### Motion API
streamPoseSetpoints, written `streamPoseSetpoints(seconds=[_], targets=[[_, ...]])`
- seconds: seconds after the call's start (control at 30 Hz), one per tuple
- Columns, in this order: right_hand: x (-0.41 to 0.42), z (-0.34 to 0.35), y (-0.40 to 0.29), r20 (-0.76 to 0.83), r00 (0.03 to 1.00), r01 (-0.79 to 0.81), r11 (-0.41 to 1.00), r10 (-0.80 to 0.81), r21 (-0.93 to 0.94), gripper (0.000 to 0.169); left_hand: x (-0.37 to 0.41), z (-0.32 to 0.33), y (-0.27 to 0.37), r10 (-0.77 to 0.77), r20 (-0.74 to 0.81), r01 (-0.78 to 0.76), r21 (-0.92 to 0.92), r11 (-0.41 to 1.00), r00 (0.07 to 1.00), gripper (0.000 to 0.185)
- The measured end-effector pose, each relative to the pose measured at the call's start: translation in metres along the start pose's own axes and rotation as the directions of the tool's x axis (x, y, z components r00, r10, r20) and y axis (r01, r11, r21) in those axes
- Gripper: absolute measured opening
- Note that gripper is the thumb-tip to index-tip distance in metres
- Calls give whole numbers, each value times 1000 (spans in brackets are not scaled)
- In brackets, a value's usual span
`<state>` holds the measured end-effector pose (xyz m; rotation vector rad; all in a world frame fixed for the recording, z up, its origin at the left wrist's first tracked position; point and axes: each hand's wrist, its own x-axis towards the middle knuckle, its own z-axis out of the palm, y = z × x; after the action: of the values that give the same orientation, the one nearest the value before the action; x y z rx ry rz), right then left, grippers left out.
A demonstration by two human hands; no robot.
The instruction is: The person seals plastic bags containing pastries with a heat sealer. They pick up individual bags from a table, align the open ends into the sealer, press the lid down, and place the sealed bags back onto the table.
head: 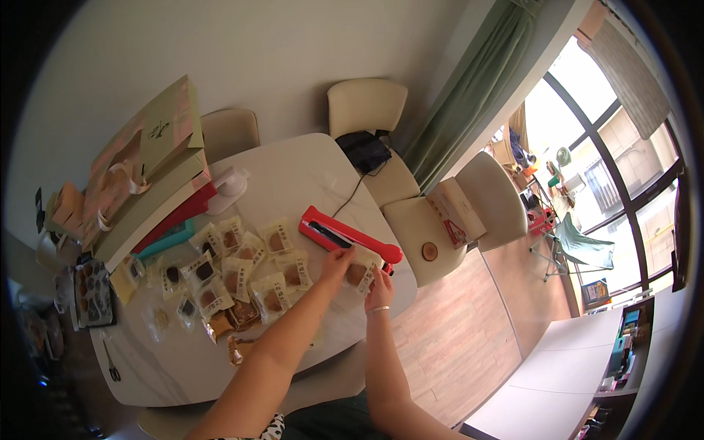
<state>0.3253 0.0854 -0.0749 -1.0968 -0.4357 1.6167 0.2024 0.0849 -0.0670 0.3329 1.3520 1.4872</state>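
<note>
Both of my hands hold a printed plastic packet with a round brown pastry inside, at the near side of a red impulse heat sealer. My left hand pinches the packet's upper left edge, close to the sealer's dark strip. Its right edge is between the fingers of my right hand. The sealer's long arm looks raised from its base, and a cord runs from behind it. Left of my hands, several similar packets lie in a loose heap on the marble-look table.
Large paper gift bags stand at the table's left, by a white round-based item. A dark tray of pastries and scissors lie at the left edge. Beyond the table are chairs, one bearing a box.
</note>
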Motion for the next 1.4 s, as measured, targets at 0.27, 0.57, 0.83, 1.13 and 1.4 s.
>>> streamPoseSetpoints(seconds=[0.27,0.57,0.83,1.13,1.4], targets=[[14,5,7,-36,999,4,1000,-3,21,17,-24,-8,23,-423,52,420,67,905,904,52],[22,-4,-2,-179,969,104,939,-170,-326,15,-26,-4,11,-328,124,328,22,944,937,45],[-10,47,-74,-68,735,580,679,-674,-450,20,-18,-5,6,-316,136,319,0,948,939,40],[8,36,-66,-1,703,520,516,-711,-681,9,-17,-4,6,-293,107,295,-9,955,950,40],[20,19,-52,25,700,484,448,-714,-751,8,-13,-8,5,-296,109,300,-13,954,949,38]])
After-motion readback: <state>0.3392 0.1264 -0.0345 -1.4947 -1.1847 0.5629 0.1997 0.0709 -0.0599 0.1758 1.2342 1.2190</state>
